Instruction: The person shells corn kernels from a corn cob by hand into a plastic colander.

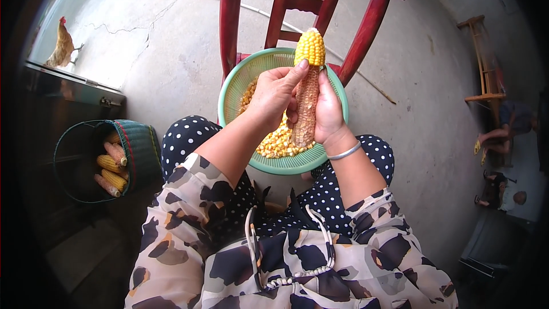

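Both hands hold one ear of corn [310, 47] above a green plastic colander [283, 168]. Yellow kernels cover only its upper end; the bare pinkish cob [306, 107] runs down below them. My left hand [274, 94] grips from the left side, its thumb pressed at the lower edge of the kernels. From the right, my right hand [332, 109] wraps the cob, a silver bangle on that wrist. Loose corn kernels [274, 148] lie in the colander under the cob. The colander rests on a red wooden chair [230, 21], whose seat is mostly hidden.
At left, a woven basket [141, 152] holds several cobs and ears of corn [113, 178]. A chicken [62, 45] stands at the doorway. A thin pole [369, 79] lies across the concrete floor behind the chair. Two people sit far right, near a wooden frame [484, 60].
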The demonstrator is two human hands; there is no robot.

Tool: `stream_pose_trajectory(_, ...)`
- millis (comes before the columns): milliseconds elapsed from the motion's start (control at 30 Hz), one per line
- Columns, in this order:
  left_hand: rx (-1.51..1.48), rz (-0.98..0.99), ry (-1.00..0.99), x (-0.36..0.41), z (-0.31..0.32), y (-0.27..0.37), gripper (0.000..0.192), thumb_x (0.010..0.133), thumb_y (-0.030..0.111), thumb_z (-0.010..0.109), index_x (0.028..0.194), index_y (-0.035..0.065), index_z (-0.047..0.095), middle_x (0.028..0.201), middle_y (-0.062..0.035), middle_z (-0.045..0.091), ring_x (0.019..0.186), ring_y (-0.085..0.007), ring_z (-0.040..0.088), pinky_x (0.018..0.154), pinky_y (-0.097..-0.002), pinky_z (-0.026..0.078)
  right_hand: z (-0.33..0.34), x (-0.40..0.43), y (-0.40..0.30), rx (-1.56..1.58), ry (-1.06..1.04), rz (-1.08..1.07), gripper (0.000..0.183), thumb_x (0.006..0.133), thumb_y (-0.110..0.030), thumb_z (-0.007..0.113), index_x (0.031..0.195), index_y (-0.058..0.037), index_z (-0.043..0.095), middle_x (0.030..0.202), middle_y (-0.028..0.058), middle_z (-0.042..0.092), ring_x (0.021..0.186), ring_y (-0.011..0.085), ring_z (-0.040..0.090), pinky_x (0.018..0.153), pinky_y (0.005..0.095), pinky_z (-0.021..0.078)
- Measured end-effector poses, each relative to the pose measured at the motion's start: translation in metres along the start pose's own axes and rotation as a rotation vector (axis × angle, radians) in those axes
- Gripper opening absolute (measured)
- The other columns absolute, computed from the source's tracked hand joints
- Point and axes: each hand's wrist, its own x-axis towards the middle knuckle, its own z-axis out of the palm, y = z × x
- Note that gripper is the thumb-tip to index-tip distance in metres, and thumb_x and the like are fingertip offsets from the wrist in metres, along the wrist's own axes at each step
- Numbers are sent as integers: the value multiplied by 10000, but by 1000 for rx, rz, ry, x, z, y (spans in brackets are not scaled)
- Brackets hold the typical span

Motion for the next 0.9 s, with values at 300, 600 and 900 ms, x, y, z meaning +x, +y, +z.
stream_pose_trajectory(300, 141, 102, 13, -9, 9, 4, 323, 878, 281, 542, 890, -37, 593, 569, -21, 527, 376, -73, 438, 319, -217, 342, 4, -2, -2, 17, 35, -41, 515, 916, -521, 248, 926, -89, 528, 654, 80, 559, 482, 197, 536, 453, 307, 465)
stream_pose_trajectory(600, 146, 72, -68, -4, -3, 2, 270, 850, 191, 441, 970, -31, 538, 652, -43, 515, 442, -105, 472, 330, -238, 373, 6, -2, -4, 28, 79, -17, 530, 910, -540, 248, 933, -100, 543, 668, 59, 568, 488, 183, 520, 439, 288, 441)
stream_pose_trajectory(900, -156, -87, -78, -2, -2, 6, 324, 845, 318, 541, 845, -5, 535, 605, -46, 511, 385, -99, 464, 308, -217, 371, 6, -5, -7, 99, 7, 60, 610, 875, -611, 240, 808, -79, 530, 607, 59, 507, 456, 184, 493, 429, 295, 431)
